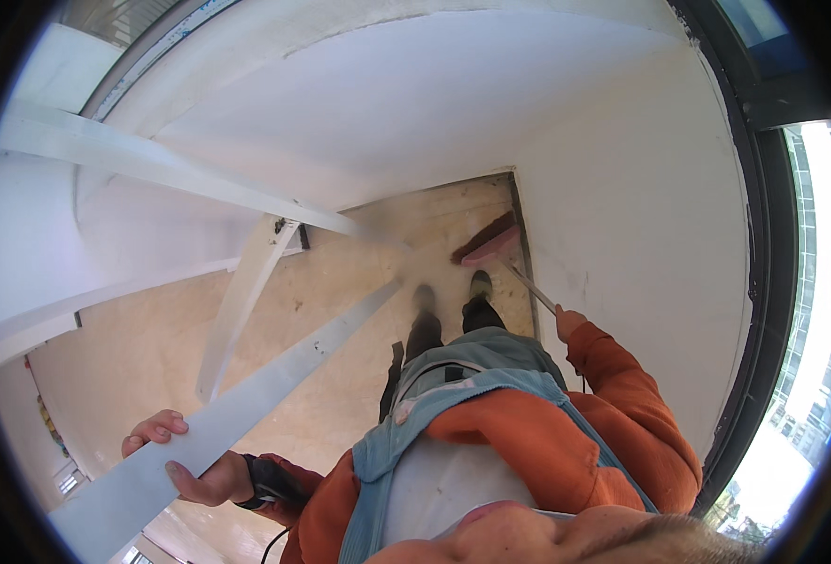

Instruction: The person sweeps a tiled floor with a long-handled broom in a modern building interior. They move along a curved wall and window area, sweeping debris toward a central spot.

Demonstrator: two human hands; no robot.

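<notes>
My left hand [190, 455] grips a long flat white board [274, 377], thumb on one edge and fingers over the other. From the lower left, the board slants down toward the floor near my feet, where its far end looks hazy. My right hand [569, 323] is closed around the handle [530, 285] of a broom. Its pink head [493, 247] and dark red bristles [484, 236] rest on the floor by the wall corner, just beyond my right shoe [481, 284].
A second long white board [176, 166] slants from the upper left to the floor. Beside it stands a shorter white piece [246, 310]. White walls [619, 197] meet at a corner ahead, and a dark window frame [767, 282] runs along the right. The tan floor [295, 303] looks dusty.
</notes>
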